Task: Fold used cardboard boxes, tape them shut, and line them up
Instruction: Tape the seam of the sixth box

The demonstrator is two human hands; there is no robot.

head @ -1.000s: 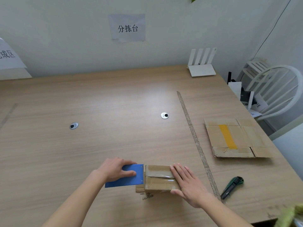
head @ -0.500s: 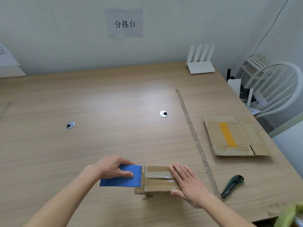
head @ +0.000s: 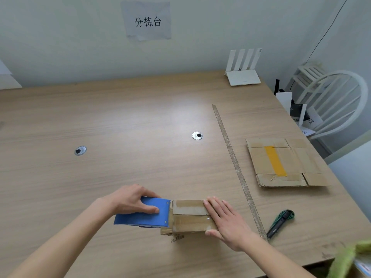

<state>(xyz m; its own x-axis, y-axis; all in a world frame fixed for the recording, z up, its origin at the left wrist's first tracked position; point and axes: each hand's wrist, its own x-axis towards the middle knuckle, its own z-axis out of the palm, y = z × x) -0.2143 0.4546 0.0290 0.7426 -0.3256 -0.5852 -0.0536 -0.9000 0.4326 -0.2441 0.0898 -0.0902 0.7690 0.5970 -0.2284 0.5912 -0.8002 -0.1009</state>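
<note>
A small brown cardboard box (head: 189, 215) stands near the table's front edge, its top flaps folded down with clear tape across them. My right hand (head: 226, 219) lies flat on the box's right half, fingers straight, thumb against the near side. My left hand (head: 130, 199) grips a blue tape dispenser (head: 143, 215), whose toothed edge meets the box's left end. A flattened cardboard box (head: 285, 162) with a yellow tape stripe lies on the right part of the table.
A green and black utility knife (head: 280, 223) lies right of my right hand. A long strip of old tape (head: 234, 163) runs across the wooden table (head: 120, 127). A white router (head: 243, 72) stands at the back; a white chair (head: 333, 103) is beyond the right edge.
My left hand has drawn the blue dispenser a little to the left, off the box's top toward its left end. My right hand stays pressed on the box.
</note>
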